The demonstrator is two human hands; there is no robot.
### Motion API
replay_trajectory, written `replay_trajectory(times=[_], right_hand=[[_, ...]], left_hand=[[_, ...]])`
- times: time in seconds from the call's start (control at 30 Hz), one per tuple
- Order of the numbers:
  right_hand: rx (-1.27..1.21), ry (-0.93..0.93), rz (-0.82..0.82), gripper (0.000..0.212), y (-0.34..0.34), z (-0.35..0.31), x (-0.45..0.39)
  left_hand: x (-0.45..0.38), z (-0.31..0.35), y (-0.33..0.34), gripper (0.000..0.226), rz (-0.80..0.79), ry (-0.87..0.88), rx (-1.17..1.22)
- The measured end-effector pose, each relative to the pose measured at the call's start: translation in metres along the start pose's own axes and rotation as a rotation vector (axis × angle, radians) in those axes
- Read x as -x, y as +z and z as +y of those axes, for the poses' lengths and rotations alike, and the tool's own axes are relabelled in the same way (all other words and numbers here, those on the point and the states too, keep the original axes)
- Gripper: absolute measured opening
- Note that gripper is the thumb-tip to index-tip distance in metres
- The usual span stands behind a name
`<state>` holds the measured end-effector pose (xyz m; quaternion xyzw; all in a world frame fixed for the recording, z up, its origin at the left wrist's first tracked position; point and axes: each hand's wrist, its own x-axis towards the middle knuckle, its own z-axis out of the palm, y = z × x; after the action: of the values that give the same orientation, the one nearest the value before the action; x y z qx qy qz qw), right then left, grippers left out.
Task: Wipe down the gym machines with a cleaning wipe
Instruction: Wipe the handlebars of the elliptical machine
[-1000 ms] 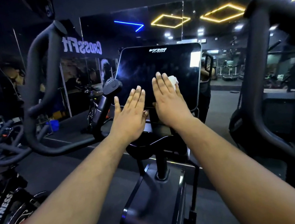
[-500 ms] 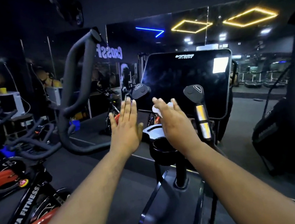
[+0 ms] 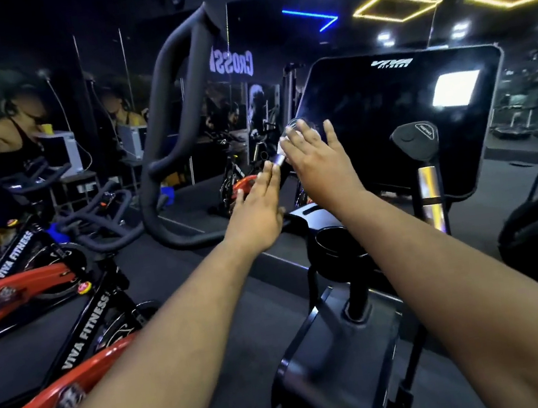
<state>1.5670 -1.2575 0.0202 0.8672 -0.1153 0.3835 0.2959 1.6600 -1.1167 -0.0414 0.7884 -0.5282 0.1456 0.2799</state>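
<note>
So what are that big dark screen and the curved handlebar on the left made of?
The screen looks like glossy glass or hard plastic: it mirrors a bright window patch and shows faint smears. The curved handlebar looks matt black with only a soft sheen, probably foam or rubber padding over a tube, though what lies under the covering cannot be seen.

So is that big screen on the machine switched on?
Looks off: the screen is black, showing only a bright rectangular patch, seemingly a reflection.

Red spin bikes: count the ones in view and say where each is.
2. One red spin bike stands at the left edge in mid-frame; the other is nearer the camera at lower left, partly behind the left forearm. More may be hidden in the dark or past the frame.
</note>
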Motion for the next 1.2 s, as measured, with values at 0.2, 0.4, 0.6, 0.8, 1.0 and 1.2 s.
replay_trajectory(times=[0.2, 0.4, 0.6, 0.8, 1.0, 1.2], right_hand=[[0.195, 0.013, -0.062, 0.057, -0.012, 0.009, -0.008], [0.206, -0.028, -0.234, 0.072, -0.017, -0.022, 0.003], [0.179, 0.075, -0.078, 0.057, -0.016, 0.013, -0.010], [0.253, -0.062, -0.034, 0.065, 0.013, -0.028, 0.014], [0.192, -0.149, -0.075, 0.064, 0.045, -0.077, 0.042], [-0.491, 0.046, 0.204, 0.055, 0.051, -0.080, 0.063]], left_hand=[[-0.002, 0.000, 0.004, 0.082, 0.031, 0.013, -0.022], [-0.004, -0.008, 0.008, 0.084, 0.023, 0.030, -0.016], [-0.007, -0.016, 0.007, 0.089, -0.059, 0.057, 0.270], [0.016, -0.034, 0.014, 0.100, -0.024, -0.091, 0.609], [0.037, -0.060, 0.018, 0.100, -0.047, -0.211, 0.537], [0.038, -0.064, 0.011, 0.095, -0.056, -0.151, 0.481]])
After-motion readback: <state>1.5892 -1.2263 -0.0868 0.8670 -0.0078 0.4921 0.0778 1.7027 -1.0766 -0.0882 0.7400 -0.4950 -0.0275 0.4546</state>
